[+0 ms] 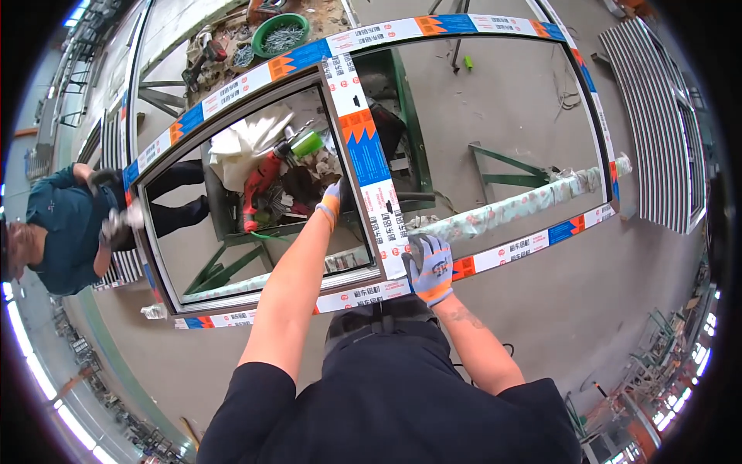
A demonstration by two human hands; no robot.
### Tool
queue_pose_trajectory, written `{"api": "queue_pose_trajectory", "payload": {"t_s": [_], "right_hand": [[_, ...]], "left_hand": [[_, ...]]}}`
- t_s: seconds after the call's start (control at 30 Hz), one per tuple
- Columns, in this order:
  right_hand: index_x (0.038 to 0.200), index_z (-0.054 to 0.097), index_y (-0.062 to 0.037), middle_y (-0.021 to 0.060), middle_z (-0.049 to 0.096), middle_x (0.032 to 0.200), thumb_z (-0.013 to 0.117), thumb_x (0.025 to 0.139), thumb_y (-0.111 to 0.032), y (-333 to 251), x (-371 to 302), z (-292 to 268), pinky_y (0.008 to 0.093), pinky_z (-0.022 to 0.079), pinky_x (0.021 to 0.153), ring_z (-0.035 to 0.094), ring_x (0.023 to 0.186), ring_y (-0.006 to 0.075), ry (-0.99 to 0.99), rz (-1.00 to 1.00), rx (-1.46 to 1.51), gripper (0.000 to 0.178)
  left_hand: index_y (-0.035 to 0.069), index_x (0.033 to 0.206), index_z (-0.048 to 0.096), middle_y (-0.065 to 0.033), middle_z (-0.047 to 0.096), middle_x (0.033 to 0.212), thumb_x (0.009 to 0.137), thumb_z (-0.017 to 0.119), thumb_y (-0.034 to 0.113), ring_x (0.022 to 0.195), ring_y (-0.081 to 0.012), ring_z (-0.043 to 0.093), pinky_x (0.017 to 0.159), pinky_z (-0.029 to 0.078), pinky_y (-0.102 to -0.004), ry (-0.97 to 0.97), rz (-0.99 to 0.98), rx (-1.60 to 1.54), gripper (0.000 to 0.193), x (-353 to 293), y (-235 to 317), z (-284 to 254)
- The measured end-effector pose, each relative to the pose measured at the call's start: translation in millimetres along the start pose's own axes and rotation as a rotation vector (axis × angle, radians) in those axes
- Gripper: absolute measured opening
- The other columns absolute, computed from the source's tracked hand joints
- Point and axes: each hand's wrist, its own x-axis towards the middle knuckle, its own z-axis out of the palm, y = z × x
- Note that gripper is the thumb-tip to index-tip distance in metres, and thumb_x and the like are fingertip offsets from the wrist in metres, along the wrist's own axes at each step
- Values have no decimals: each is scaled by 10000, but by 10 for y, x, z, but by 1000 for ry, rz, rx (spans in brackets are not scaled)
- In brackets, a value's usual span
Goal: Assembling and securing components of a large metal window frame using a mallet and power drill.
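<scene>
A large window frame [369,158] lies in front of me, its bars covered in white, blue and orange printed film. A dark inner sash [334,116] sits in its left opening. My left hand [330,204], in a grey and orange work glove, reaches through that opening and grips the inner side of the upright middle bar. Its fingers are partly hidden by the frame. Where the middle bar meets the near rail, my right hand [430,267], gloved alike, is closed over the frame with its fingers curled.
Beneath the frame are green metal stands [514,166], a padded bar [510,205] and a red power drill [261,185]. Beyond it stands a green bowl of screws [280,35]. A person [66,224] stands at the left end. Ribbed panels [653,124] lie at the right.
</scene>
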Motion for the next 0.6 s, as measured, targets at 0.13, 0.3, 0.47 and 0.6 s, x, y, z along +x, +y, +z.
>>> {"api": "queue_pose_trajectory", "payload": {"t_s": [0.13,0.3,0.47,0.6], "right_hand": [[1138,595,-46,146,599,1110,675,829,-213,208,-154,-83,461,425,912,553,1037,354,21,81,-57,360],[1125,602,-57,142,602,1114,676,833,-211,118,-85,-50,459,424,912,555,1038,351,37,32,5,338],[1126,612,-55,147,608,1108,674,803,-155,76,-50,-82,460,427,917,557,1039,359,8,39,68,344],[1114,620,-49,155,609,1100,669,761,-84,59,-24,-89,462,429,917,554,1037,370,-32,22,75,358]], "left_hand": [[12,878,748,-17,699,755,832,761,207,617,-115,617,576,493,-263,205,-758,-984,201,179,1203,-906],[-10,901,742,-49,709,762,840,751,234,595,-123,623,562,471,-242,422,-676,-1024,252,-282,910,-1719],[52,820,751,-65,723,749,847,690,286,668,-192,677,637,500,-320,67,-835,-347,243,-874,463,-1709],[106,1141,670,-163,681,1131,880,590,338,1067,-354,630,923,499,-441,143,-603,84,358,-672,479,-1412]]}}
